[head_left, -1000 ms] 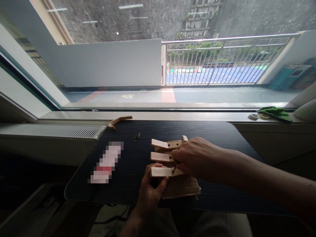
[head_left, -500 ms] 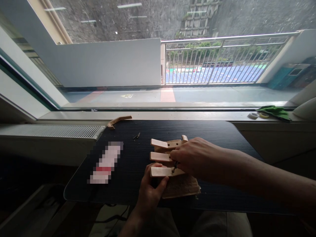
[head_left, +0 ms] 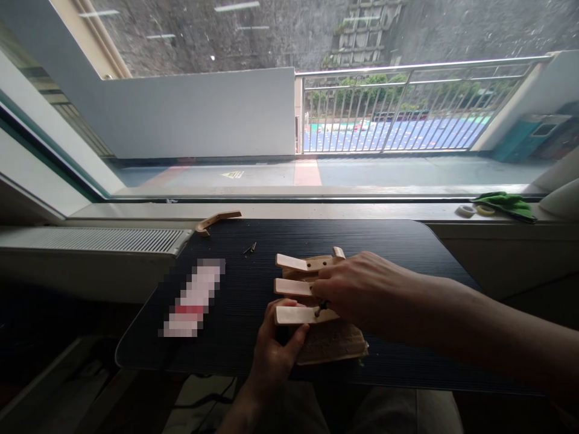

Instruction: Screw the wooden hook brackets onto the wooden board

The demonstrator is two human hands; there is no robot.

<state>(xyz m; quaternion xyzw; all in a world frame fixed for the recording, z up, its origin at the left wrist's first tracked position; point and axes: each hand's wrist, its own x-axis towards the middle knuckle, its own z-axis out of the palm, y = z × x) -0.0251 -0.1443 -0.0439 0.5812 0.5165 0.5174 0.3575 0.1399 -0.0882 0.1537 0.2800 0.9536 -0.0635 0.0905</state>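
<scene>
A wooden board (head_left: 332, 346) with three pale wooden hook pieces on it lies near the front edge of a black table (head_left: 389, 253). My left hand (head_left: 274, 355) is closed on the nearest hook piece (head_left: 292, 314), thumb and fingers round its left end. My right hand (head_left: 362, 289) rests over the board with fingers pinched on a small dark screw (head_left: 320, 308) standing in that piece. The middle hook piece (head_left: 292, 287) and the far hook piece (head_left: 303, 263) lie just beyond.
A loose wooden hook (head_left: 217, 220) lies at the table's far left corner, and loose screws (head_left: 250, 248) near it. A blurred white and red item (head_left: 194, 296) lies at the left. A radiator grille (head_left: 94, 240) and window sill with green cloth (head_left: 504, 203) and tape rolls (head_left: 473, 211) lie beyond.
Both hands have stayed in place on the nearest hook piece; the view has shifted very slightly.
</scene>
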